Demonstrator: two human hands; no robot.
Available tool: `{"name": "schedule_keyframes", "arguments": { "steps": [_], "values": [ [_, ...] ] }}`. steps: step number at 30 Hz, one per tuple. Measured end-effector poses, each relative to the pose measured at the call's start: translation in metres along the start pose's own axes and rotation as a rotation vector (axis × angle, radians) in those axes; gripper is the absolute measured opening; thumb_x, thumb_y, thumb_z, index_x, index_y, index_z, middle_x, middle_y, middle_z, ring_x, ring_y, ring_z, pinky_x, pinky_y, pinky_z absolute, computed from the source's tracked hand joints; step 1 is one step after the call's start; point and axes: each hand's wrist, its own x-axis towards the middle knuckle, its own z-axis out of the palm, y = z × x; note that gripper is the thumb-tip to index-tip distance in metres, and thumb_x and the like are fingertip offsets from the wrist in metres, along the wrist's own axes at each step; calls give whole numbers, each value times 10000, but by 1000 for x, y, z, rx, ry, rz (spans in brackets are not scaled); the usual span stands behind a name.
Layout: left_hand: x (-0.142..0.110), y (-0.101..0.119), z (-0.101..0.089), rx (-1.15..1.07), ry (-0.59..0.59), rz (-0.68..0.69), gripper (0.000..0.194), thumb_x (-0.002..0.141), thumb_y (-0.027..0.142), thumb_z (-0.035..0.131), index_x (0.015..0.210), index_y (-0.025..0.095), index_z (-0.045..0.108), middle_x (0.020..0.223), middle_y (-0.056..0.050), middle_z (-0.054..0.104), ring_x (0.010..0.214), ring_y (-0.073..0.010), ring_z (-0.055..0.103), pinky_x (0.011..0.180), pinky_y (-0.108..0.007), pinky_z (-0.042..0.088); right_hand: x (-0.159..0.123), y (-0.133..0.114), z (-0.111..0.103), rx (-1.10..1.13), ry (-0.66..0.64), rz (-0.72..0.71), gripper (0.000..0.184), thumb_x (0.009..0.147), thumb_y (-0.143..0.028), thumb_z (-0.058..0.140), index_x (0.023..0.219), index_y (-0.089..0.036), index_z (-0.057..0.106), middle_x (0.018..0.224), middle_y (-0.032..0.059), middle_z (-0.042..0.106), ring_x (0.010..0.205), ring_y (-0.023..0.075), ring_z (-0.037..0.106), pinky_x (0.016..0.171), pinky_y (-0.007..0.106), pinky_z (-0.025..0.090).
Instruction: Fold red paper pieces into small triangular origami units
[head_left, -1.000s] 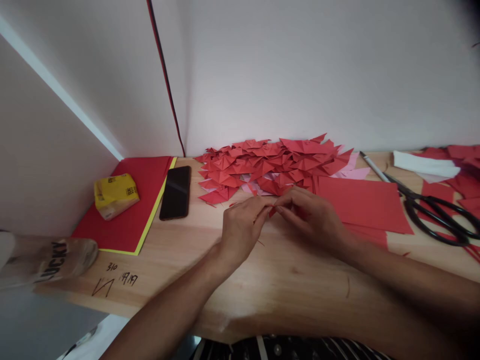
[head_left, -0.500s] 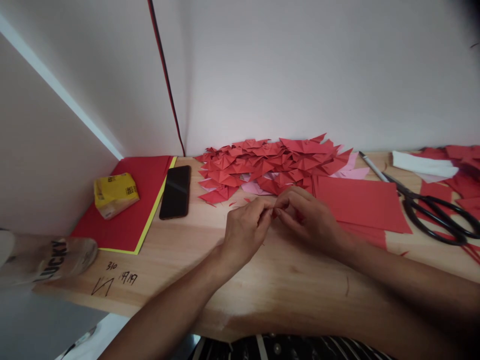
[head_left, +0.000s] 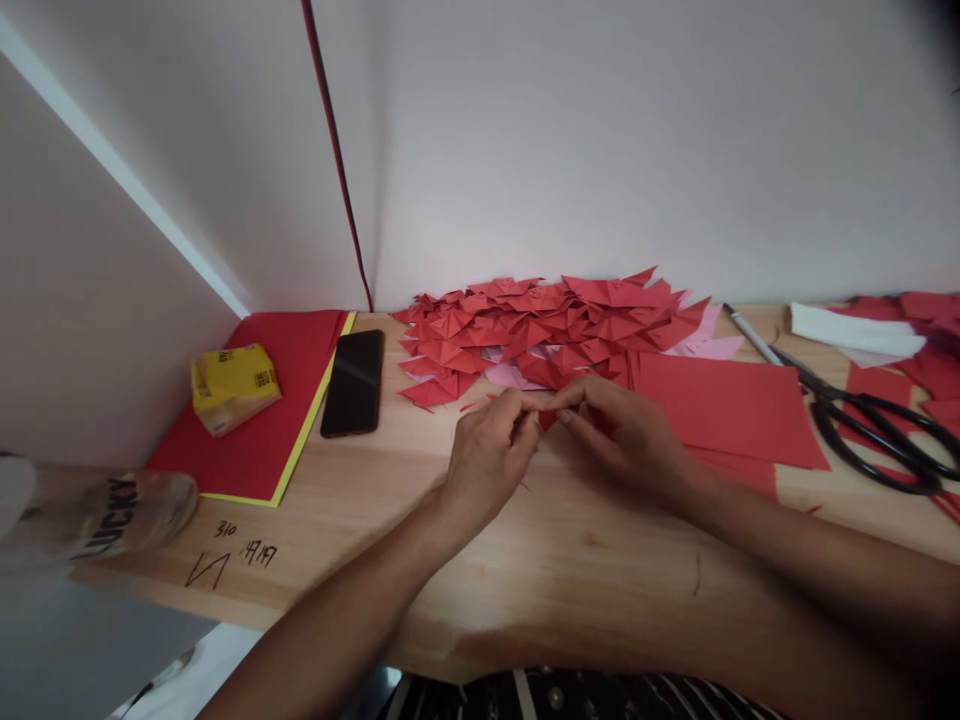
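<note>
My left hand (head_left: 491, 455) and my right hand (head_left: 622, 435) meet over the wooden table (head_left: 570, 560), fingertips pinched together on a small red folded paper piece (head_left: 547, 418). Most of that piece is hidden by my fingers. Just behind my hands lies a pile of folded red and pink paper triangles (head_left: 547, 325). To the right of my right hand lie flat red paper sheets (head_left: 724, 405).
A black phone (head_left: 354, 382) lies left of the pile, beside a red and yellow paper stack (head_left: 259, 440) with a yellow packet (head_left: 233, 386) on it. Black scissors (head_left: 874, 425), a pen (head_left: 748, 333) and white paper (head_left: 851, 331) lie at the right. A clear bottle (head_left: 97, 515) rests at the left edge.
My fingers have shifted slightly on the small red piece and my left thumb has curled over it. Both hands stay in the same spot.
</note>
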Motion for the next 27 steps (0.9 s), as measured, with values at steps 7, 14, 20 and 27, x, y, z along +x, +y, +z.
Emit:
{"name": "schedule_keyframes", "arguments": {
  "steps": [7,14,20,27],
  "values": [
    [0,-1,0,-92,1,-29,111,882,128,507,855,194,592,669,28,647,640,-110,625,617,-211,463,2,1,-1,163,3,90,125,920,-316,552,883,-220,623,806,28,659,698,163,593,610,290,470],
    [1,-2,2,-155,18,-45,85,894,155,503,879,196,577,733,11,647,668,-112,638,640,-222,491,1,2,1,208,0,141,134,910,-339,581,898,-223,646,814,23,674,718,161,618,625,282,481],
    [2,-2,3,-173,9,-125,29,882,223,555,865,203,545,759,17,656,658,-110,627,638,-227,482,1,0,0,132,35,149,136,910,-334,568,894,-222,643,793,17,686,679,160,623,594,277,477],
    [5,2,2,-273,-32,-198,111,897,266,553,862,180,613,782,-12,699,670,-125,664,630,-230,491,-3,3,1,-31,112,93,139,911,-345,568,942,-242,657,831,28,717,733,199,660,659,330,509]
  ]
}}
